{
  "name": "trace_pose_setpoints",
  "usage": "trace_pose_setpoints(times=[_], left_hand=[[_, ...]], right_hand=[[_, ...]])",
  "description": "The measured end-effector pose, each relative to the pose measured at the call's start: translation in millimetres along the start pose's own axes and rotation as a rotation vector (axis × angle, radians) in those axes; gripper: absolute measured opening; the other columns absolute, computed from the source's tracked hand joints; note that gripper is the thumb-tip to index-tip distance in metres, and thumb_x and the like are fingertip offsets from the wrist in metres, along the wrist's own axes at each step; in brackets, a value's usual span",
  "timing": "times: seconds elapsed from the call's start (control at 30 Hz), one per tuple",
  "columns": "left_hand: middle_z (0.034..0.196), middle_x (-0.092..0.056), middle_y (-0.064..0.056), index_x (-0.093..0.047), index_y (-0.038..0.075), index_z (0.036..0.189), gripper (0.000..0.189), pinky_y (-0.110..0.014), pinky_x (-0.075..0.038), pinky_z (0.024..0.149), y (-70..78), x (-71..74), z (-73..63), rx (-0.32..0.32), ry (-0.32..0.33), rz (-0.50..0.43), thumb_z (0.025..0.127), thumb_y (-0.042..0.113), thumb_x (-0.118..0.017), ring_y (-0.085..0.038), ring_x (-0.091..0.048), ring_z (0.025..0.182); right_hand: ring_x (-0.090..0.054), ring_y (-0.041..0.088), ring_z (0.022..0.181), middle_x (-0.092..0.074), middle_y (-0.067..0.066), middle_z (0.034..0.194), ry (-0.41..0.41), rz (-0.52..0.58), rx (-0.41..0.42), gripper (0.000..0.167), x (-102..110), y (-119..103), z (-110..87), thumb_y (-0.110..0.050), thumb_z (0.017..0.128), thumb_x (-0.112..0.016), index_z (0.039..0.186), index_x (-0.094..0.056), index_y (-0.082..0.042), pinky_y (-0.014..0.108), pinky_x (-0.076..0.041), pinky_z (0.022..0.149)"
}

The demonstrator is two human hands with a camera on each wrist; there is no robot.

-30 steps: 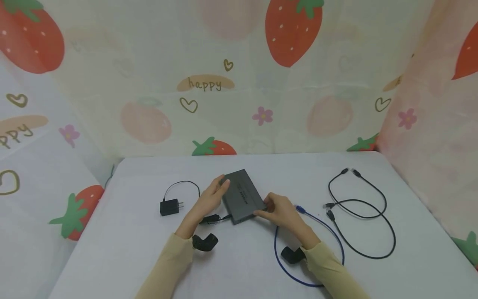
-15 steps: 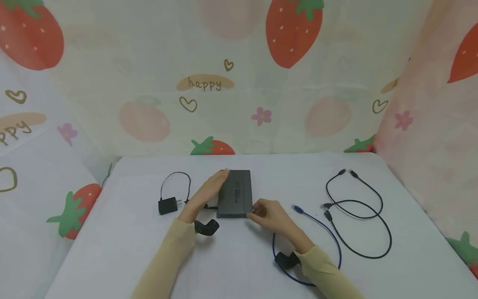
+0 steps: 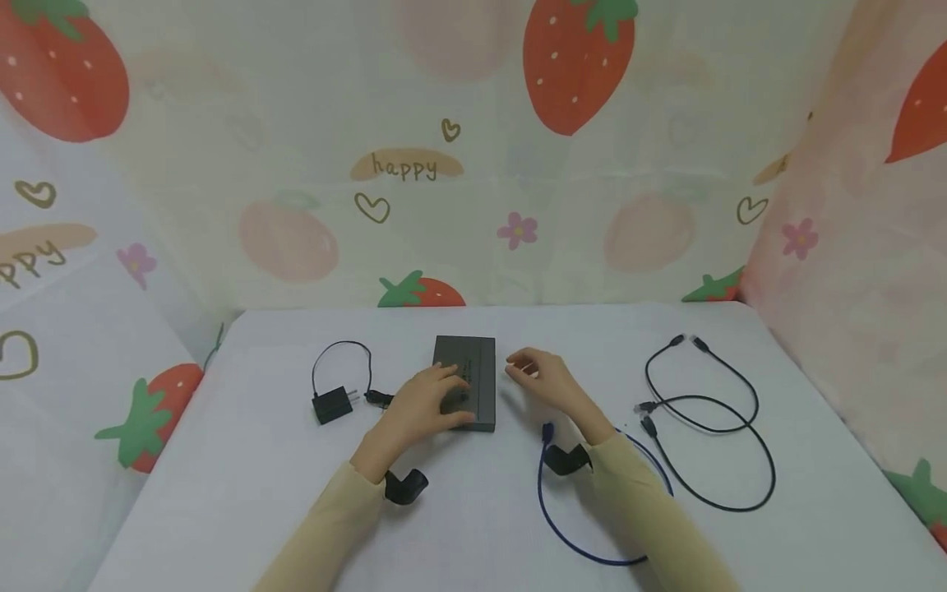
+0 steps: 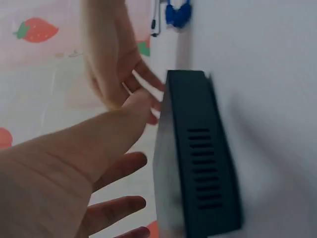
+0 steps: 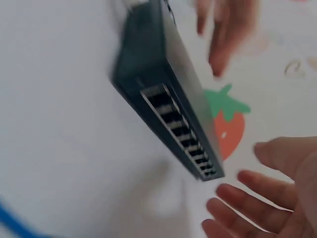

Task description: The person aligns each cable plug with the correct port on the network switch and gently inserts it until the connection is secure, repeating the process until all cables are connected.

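Note:
A dark grey network switch (image 3: 482, 386) lies flat in the middle of the table; the right wrist view shows the row of ports (image 5: 181, 134) along one side. My left hand (image 3: 427, 403) hovers over the switch's left part, fingers spread and holding nothing. In the left wrist view its thumb and fingers stand apart from the vented side (image 4: 200, 158). Just right of the switch my right hand (image 3: 547, 380) is held up with loosely bent fingers and nothing in them. The power lead's black connector end (image 3: 379, 399) runs toward the switch behind my left hand.
A black power adapter (image 3: 333, 404) with its thin cord lies at the left. A blue network cable (image 3: 551, 514) curves under my right forearm. Black network cables (image 3: 769, 460) lie looped at the right. A strawberry-print curtain (image 3: 473, 205) stands behind the table.
The switch has been turned square to the table and set down. My right hand has let go of its corner and moved up; my left hand has shifted from its left edge to above it.

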State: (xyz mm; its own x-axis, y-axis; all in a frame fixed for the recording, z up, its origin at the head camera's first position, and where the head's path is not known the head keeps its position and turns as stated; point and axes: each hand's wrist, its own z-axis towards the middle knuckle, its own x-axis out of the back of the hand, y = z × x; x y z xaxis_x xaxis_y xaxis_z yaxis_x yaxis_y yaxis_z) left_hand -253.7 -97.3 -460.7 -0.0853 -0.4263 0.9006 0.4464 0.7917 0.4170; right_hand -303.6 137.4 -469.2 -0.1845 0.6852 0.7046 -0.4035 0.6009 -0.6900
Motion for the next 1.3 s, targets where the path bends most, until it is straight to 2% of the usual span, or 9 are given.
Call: trace_pose_setpoints(times=[0.1, 0.2, 0.3, 0.4, 0.5, 0.63, 0.87, 1.07, 1.3], left_hand=[[0.140, -0.044, -0.014, -0.062, 0.020, 0.117, 0.053, -0.050, -0.032, 0.104, -2.5, -2.7, -9.2, 0.007, -0.013, 0.083, 0.072, 0.043, -0.076, -0.037, -0.038, 0.129], [0.140, -0.044, -0.015, -0.059, 0.019, 0.120, 0.056, -0.054, -0.029, 0.104, -7.2, -7.1, -14.4, 0.031, 0.009, 0.119, 0.071, 0.038, -0.079, -0.036, -0.042, 0.126], [0.136, -0.047, -0.016, -0.058, 0.016, 0.120, 0.057, -0.058, -0.025, 0.104, -10.9, -11.2, -15.1, 0.050, 0.055, 0.105, 0.070, 0.034, -0.080, -0.035, -0.047, 0.121], [0.133, -0.050, -0.016, -0.059, 0.012, 0.119, 0.059, -0.058, -0.021, 0.106, -11.4, -12.1, -14.5, 0.065, 0.067, 0.059, 0.068, 0.032, -0.081, -0.033, -0.047, 0.123], [0.134, -0.049, -0.018, -0.060, 0.009, 0.119, 0.059, -0.053, -0.022, 0.108, -10.9, -10.9, -14.2, 0.070, 0.057, 0.001, 0.067, 0.029, -0.082, -0.032, -0.044, 0.126], [0.137, -0.045, -0.019, -0.062, 0.007, 0.120, 0.060, -0.048, -0.024, 0.109, -12.3, -8.2, -13.1, 0.086, 0.034, -0.059, 0.067, 0.026, -0.081, -0.037, -0.041, 0.127], [0.139, -0.042, -0.018, -0.062, 0.010, 0.122, 0.060, -0.052, -0.029, 0.104, -18.9, -1.9, -7.8, 0.095, 0.005, -0.090, 0.067, 0.025, -0.081, -0.049, -0.034, 0.127], [0.138, -0.046, -0.015, -0.065, 0.012, 0.117, 0.053, -0.047, -0.023, 0.109, -30.0, 1.8, -4.3, 0.086, 0.008, -0.100, 0.067, 0.021, -0.079, -0.042, -0.032, 0.131], [0.134, -0.048, -0.015, -0.064, 0.009, 0.116, 0.050, -0.044, -0.013, 0.113, -43.4, 7.5, 4.7, 0.048, 0.013, -0.052, 0.068, 0.016, -0.077, -0.030, -0.051, 0.119]], right_hand=[[-0.061, 0.031, 0.096, -0.063, 0.017, 0.112, -0.013, 0.055, -0.099, 0.036, 0.4, 6.1, 23.0, -0.025, 0.096, -0.051, 0.120, -0.057, 0.000, 0.041, -0.049, 0.081], [-0.060, 0.030, 0.100, -0.059, 0.018, 0.120, -0.052, 0.139, -0.195, 0.042, -3.8, 11.5, 42.3, -0.029, 0.098, -0.046, 0.129, -0.052, -0.002, 0.038, -0.050, 0.080], [-0.060, 0.030, 0.101, -0.057, 0.018, 0.124, -0.074, 0.195, -0.250, 0.042, -9.0, 14.7, 54.4, -0.029, 0.098, -0.046, 0.132, -0.051, -0.004, 0.033, -0.051, 0.074], [-0.058, 0.026, 0.099, -0.060, 0.015, 0.121, -0.064, 0.169, -0.264, 0.036, -13.1, 16.2, 61.5, -0.026, 0.097, -0.049, 0.125, -0.057, -0.005, 0.027, -0.050, 0.069], [-0.058, 0.023, 0.094, -0.063, 0.014, 0.113, -0.052, 0.140, -0.254, 0.030, -14.9, 16.9, 64.5, -0.022, 0.096, -0.051, 0.118, -0.062, -0.004, 0.024, -0.048, 0.064], [-0.059, 0.023, 0.093, -0.064, 0.014, 0.110, -0.036, 0.140, -0.243, 0.027, -14.3, 18.3, 64.6, -0.019, 0.096, -0.052, 0.115, -0.064, -0.004, 0.024, -0.048, 0.064], [-0.059, 0.025, 0.095, -0.063, 0.015, 0.109, -0.019, 0.163, -0.267, 0.027, -11.6, 18.7, 63.5, -0.018, 0.095, -0.053, 0.113, -0.063, -0.001, 0.026, -0.050, 0.067], [-0.060, 0.025, 0.092, -0.063, 0.017, 0.108, -0.005, 0.178, -0.289, 0.027, -10.8, 20.8, 61.1, -0.017, 0.094, -0.054, 0.111, -0.063, 0.001, 0.025, -0.050, 0.066], [-0.060, 0.024, 0.090, -0.062, 0.017, 0.104, 0.012, 0.212, -0.314, 0.026, -11.0, 23.5, 59.7, -0.017, 0.094, -0.055, 0.110, -0.062, 0.001, 0.025, -0.050, 0.067]])
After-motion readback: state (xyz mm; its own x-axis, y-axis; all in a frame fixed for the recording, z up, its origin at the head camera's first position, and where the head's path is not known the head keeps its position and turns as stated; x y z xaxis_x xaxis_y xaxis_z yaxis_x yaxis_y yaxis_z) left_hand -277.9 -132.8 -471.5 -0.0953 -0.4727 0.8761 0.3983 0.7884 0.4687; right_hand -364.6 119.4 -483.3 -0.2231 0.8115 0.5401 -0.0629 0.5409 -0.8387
